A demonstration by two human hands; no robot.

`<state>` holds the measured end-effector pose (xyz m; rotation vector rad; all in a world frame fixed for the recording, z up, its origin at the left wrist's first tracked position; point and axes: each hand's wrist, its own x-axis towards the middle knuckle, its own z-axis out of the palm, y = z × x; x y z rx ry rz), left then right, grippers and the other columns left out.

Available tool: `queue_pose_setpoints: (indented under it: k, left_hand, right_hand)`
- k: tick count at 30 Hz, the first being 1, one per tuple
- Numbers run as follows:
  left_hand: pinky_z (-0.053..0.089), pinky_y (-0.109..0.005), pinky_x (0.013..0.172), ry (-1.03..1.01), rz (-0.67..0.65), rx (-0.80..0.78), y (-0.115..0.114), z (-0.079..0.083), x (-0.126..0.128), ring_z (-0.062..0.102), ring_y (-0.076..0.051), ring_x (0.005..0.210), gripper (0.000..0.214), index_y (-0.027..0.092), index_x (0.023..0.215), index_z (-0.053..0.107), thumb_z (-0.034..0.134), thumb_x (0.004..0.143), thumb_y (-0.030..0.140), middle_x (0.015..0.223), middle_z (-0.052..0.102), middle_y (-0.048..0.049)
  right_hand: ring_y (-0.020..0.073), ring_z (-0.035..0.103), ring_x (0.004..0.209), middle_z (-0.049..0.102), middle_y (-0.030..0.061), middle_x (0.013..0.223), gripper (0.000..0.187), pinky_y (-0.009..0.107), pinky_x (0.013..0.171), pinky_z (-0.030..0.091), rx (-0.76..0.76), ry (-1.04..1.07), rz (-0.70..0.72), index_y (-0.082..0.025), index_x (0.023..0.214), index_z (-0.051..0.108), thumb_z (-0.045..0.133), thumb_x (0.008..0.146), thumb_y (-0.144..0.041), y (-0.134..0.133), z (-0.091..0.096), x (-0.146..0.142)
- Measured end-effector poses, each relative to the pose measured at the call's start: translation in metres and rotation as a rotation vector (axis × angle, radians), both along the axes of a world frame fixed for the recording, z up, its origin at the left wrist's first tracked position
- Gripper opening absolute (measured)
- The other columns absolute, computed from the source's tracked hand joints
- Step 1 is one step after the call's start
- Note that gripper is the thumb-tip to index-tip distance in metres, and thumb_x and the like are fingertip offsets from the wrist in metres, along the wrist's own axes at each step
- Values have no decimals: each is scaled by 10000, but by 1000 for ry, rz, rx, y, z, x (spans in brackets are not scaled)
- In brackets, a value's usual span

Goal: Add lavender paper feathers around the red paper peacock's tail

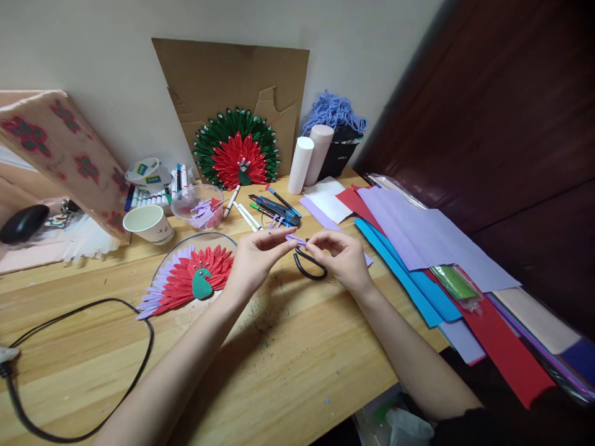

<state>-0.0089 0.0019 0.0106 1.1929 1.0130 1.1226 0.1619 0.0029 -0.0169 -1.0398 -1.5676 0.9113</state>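
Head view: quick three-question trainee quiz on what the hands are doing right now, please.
1. True or false: the left hand and right hand both pinch the purple strip.
2. What lies on the table just beneath the right hand? A scissors, B cup, C marker.
3. Fill in: the inner feathers of the flat peacock are ___.
Key: 1 true; 2 A; 3 red.

Between left hand and right hand, paper strip, above scissors on desk; leftward, peacock craft and paper cup; rightward, paper sheets.
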Motion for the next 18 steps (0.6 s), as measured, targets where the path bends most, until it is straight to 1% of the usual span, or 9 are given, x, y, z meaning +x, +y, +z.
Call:
queue_pose_setpoints:
  k: [5,7,12,15,18]
  left_hand:
    - [502,-270,802,51,-9,49,-2,1,2,644,-169,843,241,128,854,697,700,665,278,899,704,-74]
    - [507,-260,773,48,-11,22,-2,1,3,645,-158,807,234,128,829,695,700,665,293,885,704,-72]
    - [508,-256,686,50,-11,-62,0,0,3,635,-141,692,229,129,782,690,678,683,336,733,696,-58]
    - [499,-249,673,38,-5,-93,1,0,2,626,-131,674,212,132,752,689,680,681,332,717,691,-54]
    - [490,-235,673,26,1,-111,1,0,1,615,-119,669,204,133,747,692,679,684,326,715,687,-51]
  right_hand:
    - [128,600,696,636,21,738,93,233,658,495,-37,67,18,-163,753,625,656,735,-249,1,0,0]
    - [130,598,695,634,21,740,98,237,657,495,-32,65,20,-165,755,623,654,738,-256,1,0,1]
    - [136,601,690,631,21,735,99,250,655,503,-13,29,35,-169,758,616,638,754,-265,1,-1,0]
    - [136,610,707,638,23,777,101,252,659,516,57,21,11,-179,828,624,645,749,-239,-1,0,-2]
    - [139,615,721,646,29,831,198,266,668,523,200,-54,-33,-195,929,642,663,732,-196,-5,2,-4]
